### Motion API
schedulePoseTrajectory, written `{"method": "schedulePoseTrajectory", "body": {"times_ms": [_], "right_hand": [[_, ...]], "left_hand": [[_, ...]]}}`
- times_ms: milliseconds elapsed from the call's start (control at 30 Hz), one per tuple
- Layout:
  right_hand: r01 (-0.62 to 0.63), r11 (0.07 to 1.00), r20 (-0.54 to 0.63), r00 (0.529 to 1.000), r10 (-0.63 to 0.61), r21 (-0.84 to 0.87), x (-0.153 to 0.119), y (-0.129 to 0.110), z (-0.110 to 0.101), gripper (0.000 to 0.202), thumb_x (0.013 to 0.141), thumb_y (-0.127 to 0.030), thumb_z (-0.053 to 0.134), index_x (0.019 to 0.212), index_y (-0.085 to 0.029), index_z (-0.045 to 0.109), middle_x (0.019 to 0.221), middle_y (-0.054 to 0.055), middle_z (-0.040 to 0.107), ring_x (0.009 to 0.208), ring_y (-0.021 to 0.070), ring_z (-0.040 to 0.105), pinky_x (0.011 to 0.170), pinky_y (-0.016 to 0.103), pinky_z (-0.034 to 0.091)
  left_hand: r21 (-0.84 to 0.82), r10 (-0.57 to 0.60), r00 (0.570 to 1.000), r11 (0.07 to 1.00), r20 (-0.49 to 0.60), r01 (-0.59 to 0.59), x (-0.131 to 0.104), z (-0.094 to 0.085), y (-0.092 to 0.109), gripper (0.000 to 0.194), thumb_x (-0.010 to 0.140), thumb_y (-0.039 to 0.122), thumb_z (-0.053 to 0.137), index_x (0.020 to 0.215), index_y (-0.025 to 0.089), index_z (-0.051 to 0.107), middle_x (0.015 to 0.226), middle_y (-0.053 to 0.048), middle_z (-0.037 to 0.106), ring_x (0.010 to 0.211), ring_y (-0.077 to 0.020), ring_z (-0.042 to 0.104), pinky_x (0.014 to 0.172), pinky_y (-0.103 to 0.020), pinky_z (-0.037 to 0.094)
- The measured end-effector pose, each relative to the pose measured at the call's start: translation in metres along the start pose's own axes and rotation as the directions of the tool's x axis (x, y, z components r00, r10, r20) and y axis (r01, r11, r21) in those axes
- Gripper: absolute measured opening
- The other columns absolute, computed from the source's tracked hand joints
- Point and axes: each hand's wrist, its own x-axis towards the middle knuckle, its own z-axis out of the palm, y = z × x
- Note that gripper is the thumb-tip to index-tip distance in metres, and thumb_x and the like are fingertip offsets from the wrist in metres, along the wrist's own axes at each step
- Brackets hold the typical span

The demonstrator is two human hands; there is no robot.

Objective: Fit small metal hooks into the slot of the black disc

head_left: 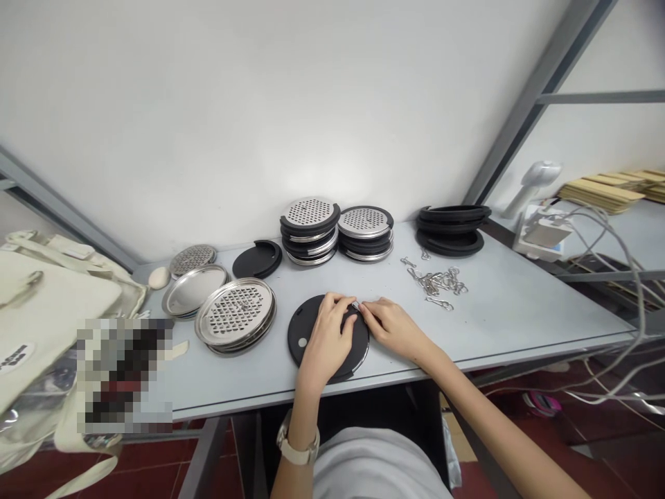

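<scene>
A black round disc (pixel 306 322) lies near the table's front edge, with a pale round spot on its face. Across its top is my left hand (pixel 332 333), thumb and fingers bent down onto the far right part of the rim. My right hand (pixel 392 326) pinches a small metal clip (pixel 356 305) at that same rim, touching the disc's edge; the fingertips partly hide the clip. A loose pile of similar metal clips (pixel 439 281) is to the right. Left of the disc stands a stack of round metal grater plates (pixel 236 315).
Behind are two stacks of black discs with perforated plates (pixel 310 213) (pixel 365 222), black rings (pixel 451 229) and a single black disc (pixel 257 260). Metal dishes (pixel 197 290) and a bag (pixel 52 298) are left. A scanner (pixel 535 184) and cables (pixel 623 242) are right.
</scene>
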Motion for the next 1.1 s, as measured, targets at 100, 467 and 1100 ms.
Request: {"method": "schedulePoseTrajectory", "body": {"times_ms": [100, 467, 1100], "right_hand": [[-0.002, 1.000, 0.008, 1.000, 0.002, 0.004, 0.0001, -0.0004, -0.0002, 0.038, 0.098, -0.025, 0.028, 0.075, -0.018, 0.058, 0.066, 0.003, 0.062, 0.062, 0.0158, 0.053, 0.067, 0.028, 0.037], [-0.009, 1.000, 0.020, 1.000, 0.008, 0.018, 0.0007, -0.0017, -0.0013, 0.037, 0.098, -0.024, 0.028, 0.073, -0.018, 0.056, 0.065, 0.002, 0.061, 0.063, 0.0158, 0.053, 0.067, 0.027, 0.037], [-0.063, 0.990, -0.044, 0.997, 0.069, 0.129, 0.0013, -0.0010, 0.0028, 0.032, 0.094, -0.027, 0.035, 0.062, -0.021, 0.038, 0.053, -0.004, 0.044, 0.052, 0.0118, 0.043, 0.063, 0.025, 0.034]], "left_hand": [[-0.009, -0.018, 1.000, 1.000, 0.004, 0.018, -0.0003, 0.0006, -0.0012, 0.028, 0.091, 0.013, 0.044, 0.115, 0.023, 0.053, 0.113, -0.007, 0.049, 0.107, -0.0194, 0.054, 0.095, -0.036, 0.046], [0.015, 0.011, 1.000, 1.000, -0.002, -0.011, -0.0002, -0.0006, 0.0004, 0.027, 0.091, 0.011, 0.042, 0.112, 0.023, 0.054, 0.107, -0.006, 0.048, 0.105, -0.0185, 0.052, 0.095, -0.034, 0.043], [-0.024, 0.024, 1.000, 0.999, 0.011, -0.024, 0.0014, -0.0019, 0.0006, 0.029, 0.090, 0.008, 0.041, 0.111, 0.022, 0.057, 0.105, -0.004, 0.051, 0.100, -0.0171, 0.052, 0.092, -0.032, 0.042]]}}
